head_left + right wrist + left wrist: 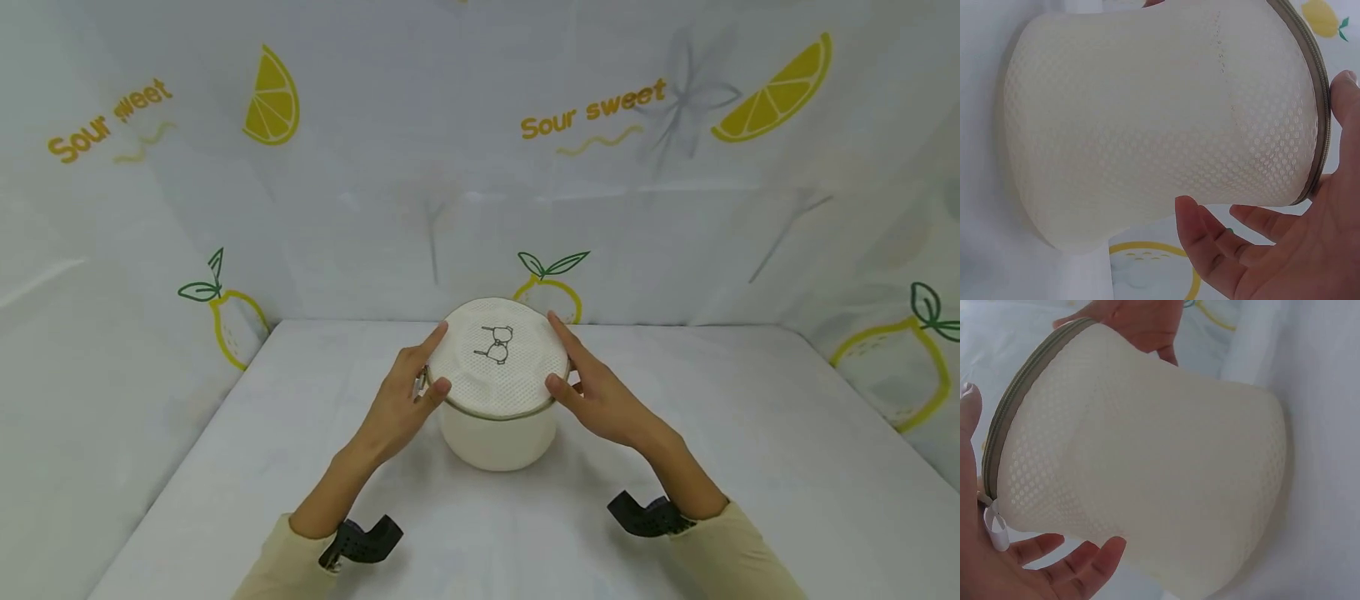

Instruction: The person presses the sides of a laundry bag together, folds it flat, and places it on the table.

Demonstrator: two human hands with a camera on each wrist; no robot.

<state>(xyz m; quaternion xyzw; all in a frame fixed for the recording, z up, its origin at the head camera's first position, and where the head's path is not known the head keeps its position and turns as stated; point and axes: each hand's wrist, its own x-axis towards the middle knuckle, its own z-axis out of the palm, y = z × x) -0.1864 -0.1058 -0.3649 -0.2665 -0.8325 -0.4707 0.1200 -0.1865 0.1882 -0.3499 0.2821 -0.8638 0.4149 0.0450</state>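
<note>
The white mesh bag [498,383] stands on the white counter [675,392], between the two hands. The left hand [402,396] and the right hand [603,400] touch its upper edge, near the zipper [1319,81]; their fingers are relaxed and spread, not clenched. A white tab [996,530] hangs beside the left palm.

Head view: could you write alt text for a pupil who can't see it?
A left hand and a right hand hold a round cream mesh bag by opposite sides of its rim. The bag stands upright on a white-covered table, a black line drawing on its top. Behind is a white sheet printed with lemons and "Sour sweet".
</note>
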